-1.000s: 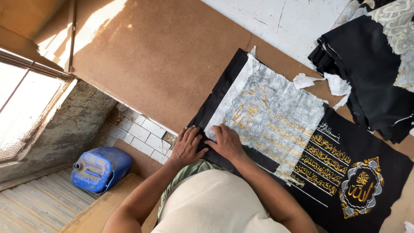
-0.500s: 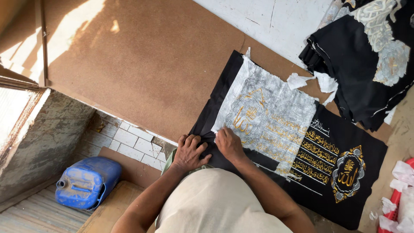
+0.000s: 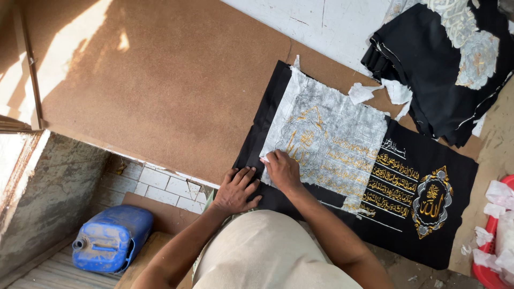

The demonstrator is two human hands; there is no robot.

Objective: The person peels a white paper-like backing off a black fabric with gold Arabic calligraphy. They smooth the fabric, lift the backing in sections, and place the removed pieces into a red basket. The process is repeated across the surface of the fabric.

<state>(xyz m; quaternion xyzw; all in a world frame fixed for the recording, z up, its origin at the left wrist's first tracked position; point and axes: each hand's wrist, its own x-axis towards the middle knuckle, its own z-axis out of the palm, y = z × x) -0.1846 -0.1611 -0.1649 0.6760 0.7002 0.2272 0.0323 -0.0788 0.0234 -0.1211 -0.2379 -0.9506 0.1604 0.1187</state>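
Your left hand (image 3: 235,190) lies flat, fingers spread, pinning the black embroidered cloth (image 3: 423,214) at the near edge of the table (image 3: 160,85). Your right hand (image 3: 282,170) has its fingers pinched on the corner of the white backing paper (image 3: 332,134). Pulled too sharply, that thin sheet will likely tear into scraps or snag the gold stitching; if the left hand eases, the cloth may slide off the edge. The paper looks crinkled, ragged-edged, covering about half the cloth, with gold script showing through.
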